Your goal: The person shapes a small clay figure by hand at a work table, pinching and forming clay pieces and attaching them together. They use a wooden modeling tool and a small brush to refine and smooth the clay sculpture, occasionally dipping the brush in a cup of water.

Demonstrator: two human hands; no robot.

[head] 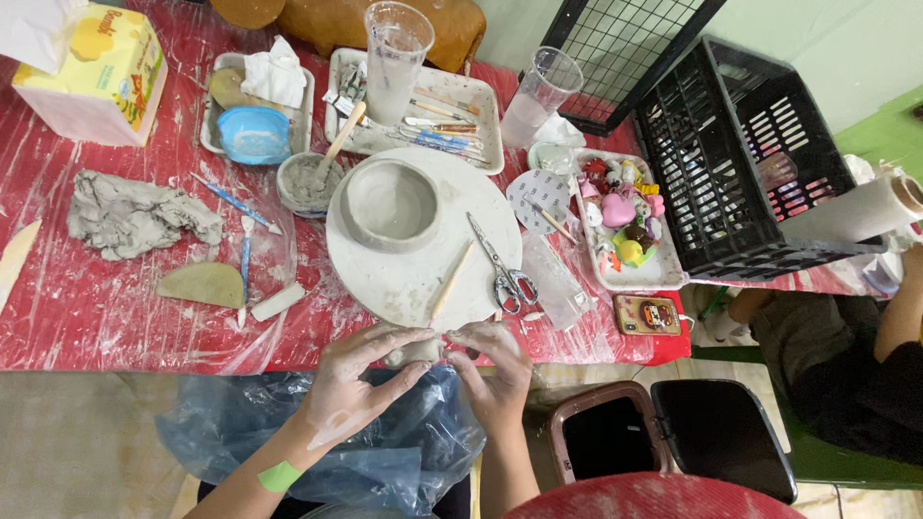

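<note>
1. The left hand [361, 380] and the right hand [492, 370] are closed together around a small lump of clay [415, 352]. They hold it at the front edge of the bench [115, 327], just in front of the round white board [423, 240].
2. The lump sits right over the edge, with a blue plastic bag [288, 432] on the lap under it. If the hands squeeze too hard, the soft lump could squash out of shape. If they let go, I think it would drop into the bag.
3. A clay bowl [391, 204] stands on the round board. It looks soft and wet, so a bump from a sleeve or wrist could dent its wall.
4. Scissors [502, 269] and a wooden stick [450, 282] lie on the board near the hands. A quick move could knock them off, and the scissors are sharp.
5. Two tall plastic cups [396, 58] stand at the back among trays of tools. A reach across could tip one and spill it.
6. The bench has a red cover under shiny clear plastic. It looks slippery and is smeared with grey clay, with a big clay heap [135, 216] on the left.
7. The room is crowded: a black crate [740, 163], a tissue box [96, 72], a tray of small coloured toys [625, 216], and another person [846, 356] sitting on the right.
</note>
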